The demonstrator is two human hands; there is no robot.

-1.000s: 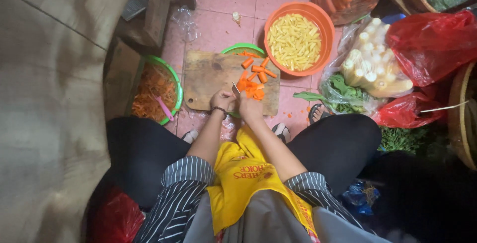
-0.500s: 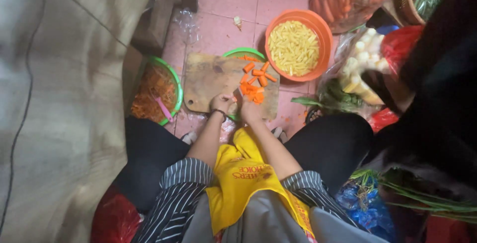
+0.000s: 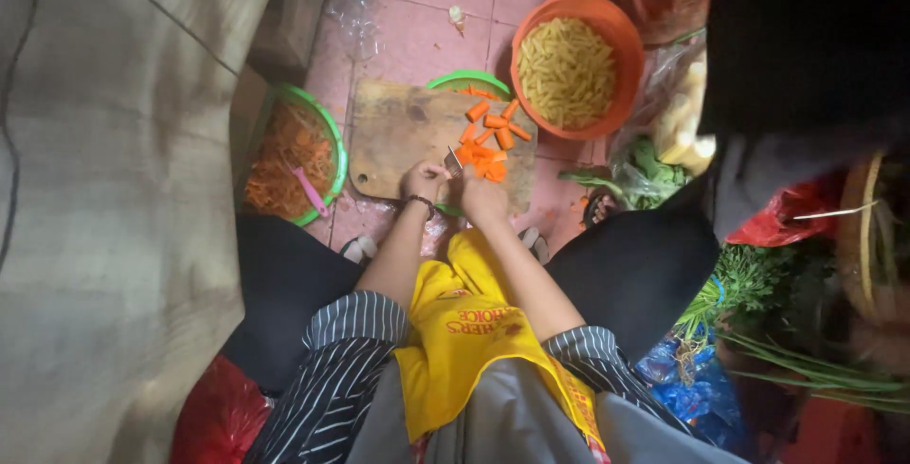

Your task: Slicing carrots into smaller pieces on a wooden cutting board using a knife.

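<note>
Seen from above, cutting carrot on a wooden board (image 3: 398,137) set on the pink floor. Left hand (image 3: 424,180) closed round a knife (image 3: 454,161), blade pointing far and slightly right, long axis running near to far. Right hand (image 3: 482,197) curled, pressing down on carrot pieces (image 3: 485,165) at the board's near right edge. Well along, by the look of it: cut chunks (image 3: 495,123) scattered over the far right corner, only a small cluster left under the blade. Orange bowl (image 3: 569,66) of pale strips far right; green bowl (image 3: 289,156) of shreds left.
</note>
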